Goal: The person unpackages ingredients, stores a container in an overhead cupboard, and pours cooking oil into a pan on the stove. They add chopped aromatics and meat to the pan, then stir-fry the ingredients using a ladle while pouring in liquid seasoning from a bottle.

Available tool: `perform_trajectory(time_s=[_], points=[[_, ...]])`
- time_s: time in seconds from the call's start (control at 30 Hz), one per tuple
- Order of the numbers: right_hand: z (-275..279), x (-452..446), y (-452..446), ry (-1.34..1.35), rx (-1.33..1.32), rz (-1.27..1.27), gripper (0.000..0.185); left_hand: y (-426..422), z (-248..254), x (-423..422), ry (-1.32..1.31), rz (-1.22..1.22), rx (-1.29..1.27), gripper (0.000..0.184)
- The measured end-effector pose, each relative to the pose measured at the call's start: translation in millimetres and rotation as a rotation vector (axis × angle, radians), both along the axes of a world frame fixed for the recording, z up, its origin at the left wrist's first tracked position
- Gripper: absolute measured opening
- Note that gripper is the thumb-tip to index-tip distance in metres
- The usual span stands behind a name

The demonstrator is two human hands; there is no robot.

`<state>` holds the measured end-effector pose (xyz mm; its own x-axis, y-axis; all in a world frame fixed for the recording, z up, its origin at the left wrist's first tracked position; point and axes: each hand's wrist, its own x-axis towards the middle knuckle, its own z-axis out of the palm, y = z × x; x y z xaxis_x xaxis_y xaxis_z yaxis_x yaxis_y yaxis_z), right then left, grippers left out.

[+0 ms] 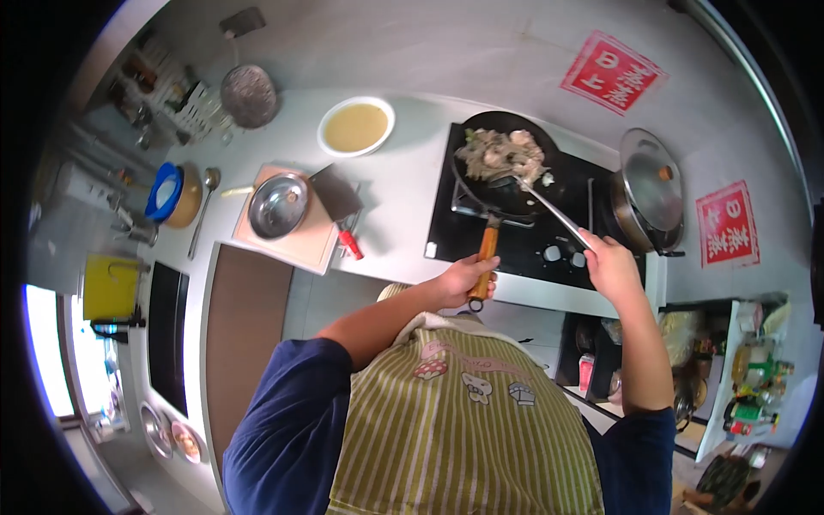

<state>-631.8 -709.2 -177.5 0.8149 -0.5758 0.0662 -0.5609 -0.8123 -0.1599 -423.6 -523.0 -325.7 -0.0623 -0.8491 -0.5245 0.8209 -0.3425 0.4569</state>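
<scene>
Left hand (469, 279) clamped round wooden handle (487, 260) of pan (502, 189). Right hand (612, 264) grips metal utensil (554, 211), tip at food (505, 155) in pan, over black stove (558, 245).

The food (493, 156) is hiding the far tip of your utensil (558, 215), so its shape is not showing. Your right hand (613, 268) is covering the near end, and your left hand (466, 279) is covering part of the pan handle (489, 245). The lid (650, 193) is blocking the inside of the pot (625, 216). The bowl (278, 206) is hiding some of the board (296, 247). The bottom edge is cutting off your apron (472, 438). The rack (194, 107) is looking blurred, and the labels of the bottles (755, 369) are appearing too small for reading.
</scene>
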Motion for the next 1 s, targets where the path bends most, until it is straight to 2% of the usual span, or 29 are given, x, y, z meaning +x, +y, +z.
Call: perform_trajectory(time_s=[0.1, 0.13, 0.23, 0.33, 0.53, 0.8, 0.9, 1.0], points=[[23, -9, 1, -0.133, 0.158, 0.03, 0.042, 22, -10, 11, 0.032, -0.148, -0.03, 0.037], [42, -8, 4, -0.053, 0.18, -0.022, 0.045, 27, -12, 14, 0.052, -0.181, -0.031, 0.04], [46, 20, -5, -0.092, 0.013, 0.008, 0.043, 33, -6, 17, 0.16, -0.201, -0.015, 0.042], [17, 59, -22, -0.061, -0.079, 0.0, 0.04, 29, -9, 17, 0.146, -0.19, -0.045, 0.04], [3, 31, -12, 0.032, 0.003, 0.0, 0.044, 27, -10, 18, 0.1, -0.169, -0.097, 0.033], [30, -4, 11, 0.039, 0.032, 0.063, 0.046, 19, 2, 9, 0.05, -0.085, -0.025, 0.024], [69, -5, 23, 0.039, 0.052, -0.005, 0.048, 9, -5, 3, 0.034, 0.0, -0.007, 0.023], [84, -7, 18, 0.053, 0.005, 0.004, 0.048, 6, -6, 4, 0.009, 0.025, 0.018, 0.021]])
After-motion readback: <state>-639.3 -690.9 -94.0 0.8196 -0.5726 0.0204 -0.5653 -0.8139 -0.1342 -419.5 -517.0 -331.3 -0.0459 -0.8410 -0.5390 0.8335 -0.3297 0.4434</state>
